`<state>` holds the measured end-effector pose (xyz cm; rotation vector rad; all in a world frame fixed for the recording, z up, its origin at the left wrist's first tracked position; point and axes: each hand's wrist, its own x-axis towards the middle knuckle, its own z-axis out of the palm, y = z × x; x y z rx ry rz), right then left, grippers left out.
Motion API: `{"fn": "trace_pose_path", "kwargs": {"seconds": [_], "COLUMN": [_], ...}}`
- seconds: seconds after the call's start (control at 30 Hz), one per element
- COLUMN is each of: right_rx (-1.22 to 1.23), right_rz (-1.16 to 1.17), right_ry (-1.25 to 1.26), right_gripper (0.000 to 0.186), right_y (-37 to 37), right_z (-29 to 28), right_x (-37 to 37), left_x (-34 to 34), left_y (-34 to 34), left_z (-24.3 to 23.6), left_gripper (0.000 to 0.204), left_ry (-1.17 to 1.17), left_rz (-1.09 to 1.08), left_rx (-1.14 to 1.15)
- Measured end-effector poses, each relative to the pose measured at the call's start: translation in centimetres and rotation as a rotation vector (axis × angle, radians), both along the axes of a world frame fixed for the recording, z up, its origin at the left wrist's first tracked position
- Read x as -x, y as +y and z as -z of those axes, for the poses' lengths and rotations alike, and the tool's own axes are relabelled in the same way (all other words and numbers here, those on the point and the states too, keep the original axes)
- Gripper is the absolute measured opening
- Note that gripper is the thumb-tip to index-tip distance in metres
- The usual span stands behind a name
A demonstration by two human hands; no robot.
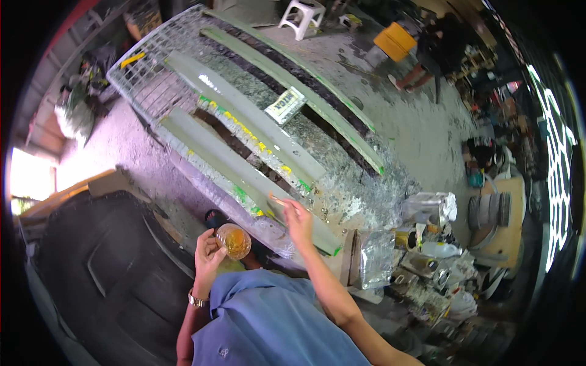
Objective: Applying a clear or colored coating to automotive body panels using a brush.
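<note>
My left hand holds a clear faceted cup of amber liquid near the front edge of the worktable. My right hand pinches a small brush-like tool, its tip at the nearest long grey panel, which has yellow and green patches along its edge. Further back lie more grey panels and a small printed card or tin on the speckled, stained surface.
A dark molded panel fills the lower left. Foil-covered items and cans crowd the right end. A white stool, a yellow crate and a person are at the back. A white sack sits at left.
</note>
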<state>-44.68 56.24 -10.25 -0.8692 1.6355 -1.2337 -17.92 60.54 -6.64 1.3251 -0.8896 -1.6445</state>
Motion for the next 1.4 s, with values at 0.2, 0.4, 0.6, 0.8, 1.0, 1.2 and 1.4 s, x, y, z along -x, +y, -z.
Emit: {"fn": "trace_pose_path", "kwargs": {"seconds": [0.2,0.4,0.6,0.8,1.0,1.2,1.4], "right_rx": [0.189,-0.023,-0.169,-0.211,-0.415,-0.159,-0.109], "right_rz": [0.038,0.181,0.370,0.496,0.694,0.473,0.317], "right_ry": [0.605,0.636,0.613,0.609,0.751,0.557,0.164], "right_gripper": [0.019,0.015,0.017,0.019,0.017,0.016,0.015], "right_y": [0.4,7.8,13.5,16.8,18.3,11.4,3.4], "right_z": [3.1,1.5,0.8,1.6,-1.9,-4.8,-3.0], "right_x": [0.1,4.7,8.2,10.0,10.4,3.6,-1.8], "left_x": [-0.9,-1.6,0.4,2.4,1.6,-0.9,-3.0], "left_y": [0.2,-0.7,-2.8,-5.1,-9.1,-13.2,-16.4], "left_z": [-1.7,-1.8,-3.4,-4.1,-4.2,-4.7,-4.3], "left_gripper": [0.054,0.050,0.048,0.055,0.058,0.057,0.058], "left_ry": [-0.117,-0.150,-0.133,-0.104,-0.114,-0.090,-0.147], "left_rz": [-0.026,0.061,0.157,0.225,0.369,0.398,0.431], "left_rx": [0.039,0.037,0.119,0.082,0.044,0.009,0.055]}}
